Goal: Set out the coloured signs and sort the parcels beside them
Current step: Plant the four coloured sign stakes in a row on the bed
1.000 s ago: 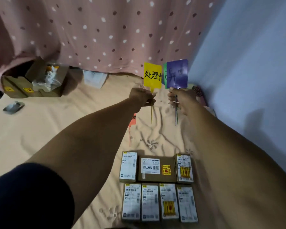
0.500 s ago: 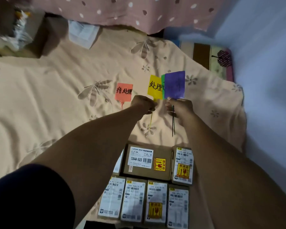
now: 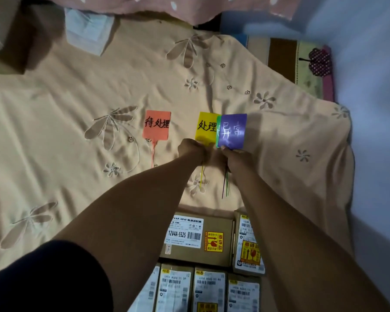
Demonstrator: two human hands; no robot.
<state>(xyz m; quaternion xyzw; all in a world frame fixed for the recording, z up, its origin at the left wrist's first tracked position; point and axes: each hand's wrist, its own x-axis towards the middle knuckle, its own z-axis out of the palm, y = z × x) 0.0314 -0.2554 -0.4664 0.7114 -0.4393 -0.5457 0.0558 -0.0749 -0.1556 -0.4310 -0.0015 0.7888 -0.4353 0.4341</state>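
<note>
**Yellow sign held to the right of the red sign, not yet laid**

Landmark: the red sign (image 3: pixel 157 124).

- Nearest, below and to the right of the red sign: cardboard parcels (image 3: pixel 198 239) packed edge to edge in rows. They are flat boxes with matte brown card, white printed labels and some yellow fragile stickers. None has been sorted.
- Next out: the left hand (image 3: pixel 190 152) is curled tight round the thin plastic stem of the yellow sign (image 3: pixel 206 128). It is the hand nearer the red sign.
- The right hand (image 3: pixel 233 158) pinches two stems together, those of the purple sign (image 3: pixel 233 130) and the green sign (image 3: pixel 218 131). Only a sliver of the green sign shows.
- The yellow sign's long axis runs near to far, roughly parallel with the red sign's stem. Its face overlaps the green sign on the side away from the red sign.
- The red sign lies flat on the beige sheet (image 3: pixel 77 154), which is soft, wrinkled and flower-stitched. The signs are stiff glossy rectangles with handwritten characters.
- Judgement: the yellow sign goes down next, just right of the red sign, and must first be parted from the green one.
- Farthest, to the red sign's far right: a striped mat (image 3: pixel 284 59).
</note>
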